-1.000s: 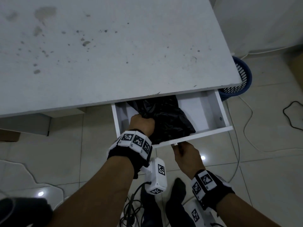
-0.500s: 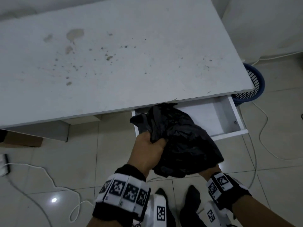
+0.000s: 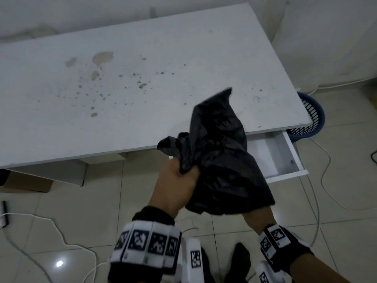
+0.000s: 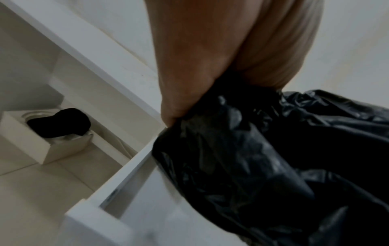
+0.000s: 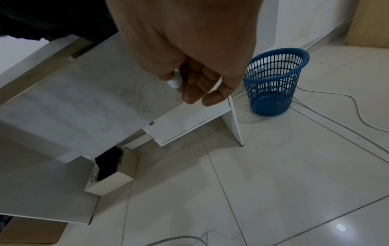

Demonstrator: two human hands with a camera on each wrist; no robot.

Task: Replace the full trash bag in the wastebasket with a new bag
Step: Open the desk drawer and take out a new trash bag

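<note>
A crumpled black trash bag [image 3: 220, 160] hangs in the air above the open white drawer [image 3: 285, 160] of the desk [image 3: 142, 88]. My left hand [image 3: 179, 180] grips a bunched part of the bag [image 4: 263, 158] in its fist. In the head view the bag covers my right hand, and only its forearm and wristband show below. In the right wrist view my right hand [image 5: 185, 86] pinches the white drawer knob [image 5: 175, 81] between thumb and curled fingers. The blue slatted wastebasket [image 5: 273, 83] stands on the floor by the desk's right end [image 3: 312, 119], with no bag showing in it.
White cables [image 3: 318, 201] trail across the tiled floor on both sides. A small white box [image 5: 111, 176] with something black in it sits under the desk. A cardboard box [image 3: 28, 182] lies at the left. My feet in black socks [image 3: 238, 262] are below.
My left hand has lifted the black bag out of the drawer and up above the desk's front edge. My right hand has stayed at the drawer front, now hidden under the bag.
</note>
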